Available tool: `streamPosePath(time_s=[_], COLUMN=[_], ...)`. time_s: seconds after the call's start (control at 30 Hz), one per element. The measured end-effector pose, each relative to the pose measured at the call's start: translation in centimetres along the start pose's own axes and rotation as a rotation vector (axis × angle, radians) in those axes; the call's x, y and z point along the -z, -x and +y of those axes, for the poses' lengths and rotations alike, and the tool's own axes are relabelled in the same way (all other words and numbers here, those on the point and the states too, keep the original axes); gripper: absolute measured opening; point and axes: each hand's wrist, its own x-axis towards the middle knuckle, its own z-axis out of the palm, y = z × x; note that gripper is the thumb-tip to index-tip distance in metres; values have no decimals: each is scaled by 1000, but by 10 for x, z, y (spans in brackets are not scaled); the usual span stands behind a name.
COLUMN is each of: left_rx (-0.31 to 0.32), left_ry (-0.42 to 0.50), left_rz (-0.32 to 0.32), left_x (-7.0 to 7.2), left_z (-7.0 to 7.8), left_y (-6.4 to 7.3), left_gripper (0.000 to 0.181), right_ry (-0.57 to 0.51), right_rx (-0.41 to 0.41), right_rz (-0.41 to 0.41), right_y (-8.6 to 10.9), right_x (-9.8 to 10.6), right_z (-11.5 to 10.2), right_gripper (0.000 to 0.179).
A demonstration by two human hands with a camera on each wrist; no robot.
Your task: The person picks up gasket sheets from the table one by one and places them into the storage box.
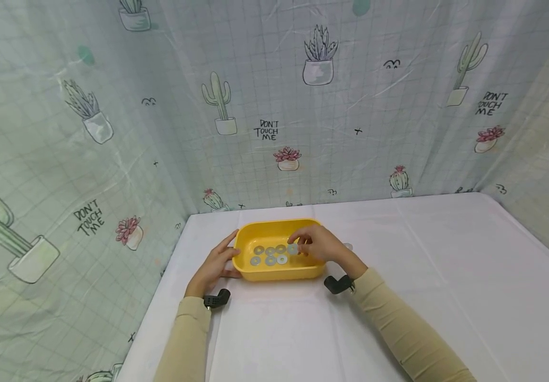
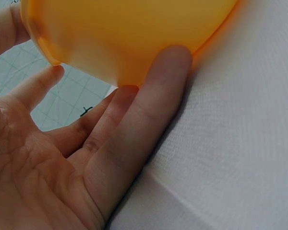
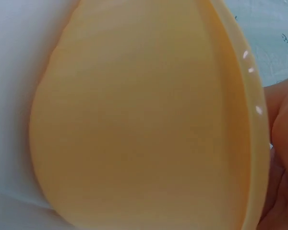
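Note:
A yellow plastic tray (image 1: 279, 275) sits on the white table. Several flat metal washers (image 1: 270, 260) lie in two rows on its floor. My left hand (image 1: 214, 265) grips the tray's left end; the left wrist view has its fingers (image 2: 134, 124) spread against the outer wall. Over the tray's right part, my right hand (image 1: 319, 244) has curled fingers pinching a washer (image 1: 293, 249) near the end of the back row. From the right wrist, the tray wall (image 3: 134, 120) hides the fingertips and the washers; only part of the hand (image 3: 283, 124) shows past the rim.
Another washer (image 1: 348, 246) lies on the table just right of the tray, partly behind the right wrist. A cactus-print curtain (image 1: 255, 106) hangs behind and beside the white tabletop (image 1: 274, 329). Each wrist wears a black camera mount (image 1: 217, 299).

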Motion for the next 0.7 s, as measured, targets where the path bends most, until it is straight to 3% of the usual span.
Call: streamPosePath(time_s=[0.4, 0.7], left_rx=[-10, -17], left_ry=[15, 20], left_rz=[-3, -13], left_x=[-2, 0], left_z=[-1, 2], left_y=[2, 2], left_gripper=[63, 62], right_ry=[88, 176], right_rx=[-4, 117], right_rz=[-162, -279], right_y=[-14, -27], right_x=[4, 8], right_z=[-1, 2], right_gripper=[26, 29])
